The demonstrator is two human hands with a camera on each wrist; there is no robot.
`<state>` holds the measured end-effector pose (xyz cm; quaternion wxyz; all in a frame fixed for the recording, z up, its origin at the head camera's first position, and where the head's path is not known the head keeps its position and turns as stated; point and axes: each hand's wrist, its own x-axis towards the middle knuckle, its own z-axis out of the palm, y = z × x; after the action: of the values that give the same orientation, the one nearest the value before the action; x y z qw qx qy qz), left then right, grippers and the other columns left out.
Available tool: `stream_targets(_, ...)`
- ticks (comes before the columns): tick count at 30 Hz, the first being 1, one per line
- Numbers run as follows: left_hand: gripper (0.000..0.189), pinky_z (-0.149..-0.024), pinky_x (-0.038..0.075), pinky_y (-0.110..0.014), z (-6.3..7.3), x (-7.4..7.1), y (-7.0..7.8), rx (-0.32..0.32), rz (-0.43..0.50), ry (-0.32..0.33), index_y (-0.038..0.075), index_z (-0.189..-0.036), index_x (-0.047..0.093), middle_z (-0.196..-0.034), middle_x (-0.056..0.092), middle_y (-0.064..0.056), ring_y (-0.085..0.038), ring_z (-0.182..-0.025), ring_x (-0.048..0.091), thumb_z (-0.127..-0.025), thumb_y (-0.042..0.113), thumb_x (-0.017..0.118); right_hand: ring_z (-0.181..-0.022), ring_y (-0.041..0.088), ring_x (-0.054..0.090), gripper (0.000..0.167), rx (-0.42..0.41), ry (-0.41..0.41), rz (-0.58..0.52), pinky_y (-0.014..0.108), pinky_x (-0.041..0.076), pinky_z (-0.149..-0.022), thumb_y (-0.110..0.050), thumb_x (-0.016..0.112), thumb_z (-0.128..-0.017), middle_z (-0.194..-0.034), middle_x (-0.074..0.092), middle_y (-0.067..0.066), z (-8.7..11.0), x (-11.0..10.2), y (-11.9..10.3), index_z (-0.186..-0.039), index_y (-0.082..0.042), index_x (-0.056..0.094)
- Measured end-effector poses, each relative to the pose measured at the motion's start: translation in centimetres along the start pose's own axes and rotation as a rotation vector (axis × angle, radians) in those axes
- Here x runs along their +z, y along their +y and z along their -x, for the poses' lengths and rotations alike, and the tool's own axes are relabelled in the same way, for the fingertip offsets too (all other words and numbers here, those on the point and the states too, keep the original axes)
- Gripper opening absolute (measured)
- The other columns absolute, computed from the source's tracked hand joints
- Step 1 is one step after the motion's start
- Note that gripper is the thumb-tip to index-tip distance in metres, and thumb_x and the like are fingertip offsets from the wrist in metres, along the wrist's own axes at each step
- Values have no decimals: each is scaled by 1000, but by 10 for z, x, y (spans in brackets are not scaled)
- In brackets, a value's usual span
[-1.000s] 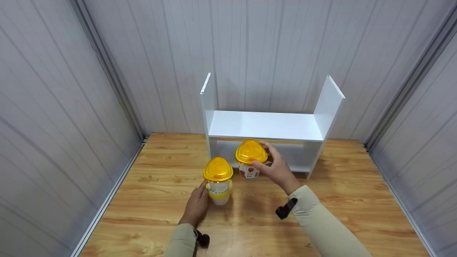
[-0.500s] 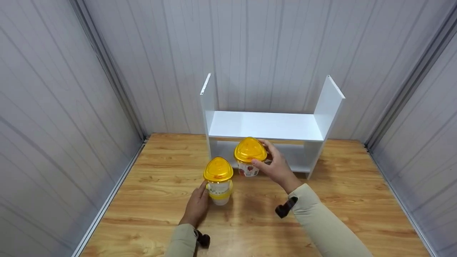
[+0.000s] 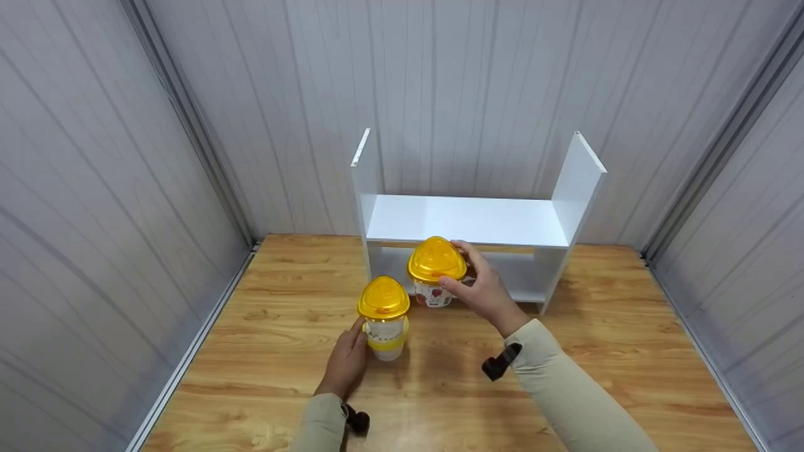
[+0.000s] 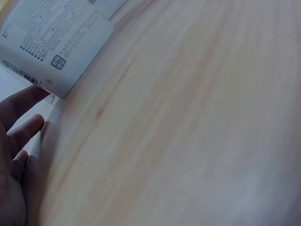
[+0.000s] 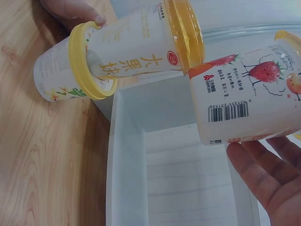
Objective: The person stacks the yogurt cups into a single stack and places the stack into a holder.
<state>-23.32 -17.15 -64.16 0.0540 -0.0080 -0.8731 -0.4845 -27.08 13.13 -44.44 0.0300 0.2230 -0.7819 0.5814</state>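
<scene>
Two cups stand stacked on the table in the head view: a lower white cup (image 3: 388, 353) with a yellow rim, and an upper white cup (image 3: 384, 328) under an amber lid (image 3: 384, 296). My left hand (image 3: 345, 358) holds the lower cup from the left, thumb near its rim; in the left wrist view fingers (image 4: 28, 101) reach behind its printed wall. My right hand (image 3: 483, 289) grips a strawberry-printed cup (image 5: 244, 94) with an amber lid (image 3: 436, 258) by its right side. That cup is held upright in the air, right of the stack and in front of the shelf.
A white shelf unit (image 3: 468, 220) with two tall side panels stands at the back of the wooden table (image 3: 282, 301). Its lower shelf (image 3: 512, 276) is partly hidden by the held cup and right hand. Pale panelled walls (image 3: 113, 188) enclose the table on three sides.
My right hand has moved the strawberry-printed cup slightly up and to the left in the head view. The left hand and the stacked cups have stayed in place.
</scene>
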Motion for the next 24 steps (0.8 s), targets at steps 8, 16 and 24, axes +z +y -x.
stream_targets(8, 50, -121, 19, -58, 0, 1, -2, 37, -2, 5, 29, -156, 40, -153, 49, -10, -37, -144, 39, -110, 46, 34, -112, 24, 62, 75, 0, 2, -21, 45, 56, -95, -38, 79, -89, -134, 59, 6, -1, 0, -7, -151, -18, 42)
stream_targets(16, 50, -119, 24, -60, -1, 3, -2, 39, 4, 4, 29, -157, 39, -153, 48, -10, -36, -143, 40, -110, 45, 34, -112, 24, 61, 75, 19, -2, 2, 43, 56, -94, -45, 77, -89, -133, 58, 4, -2, 0, -16, -151, -22, 41)
stream_targets(24, 54, -117, 27, -62, -2, 5, 0, 5, 31, -20, 31, -158, 36, -155, 46, -9, -36, -143, 39, -108, 51, 32, -109, 26, 60, 74, 7, -7, -7, 43, 56, -93, -36, 77, -91, -133, 56, 7, -4, 0, -17, -152, -18, 39)
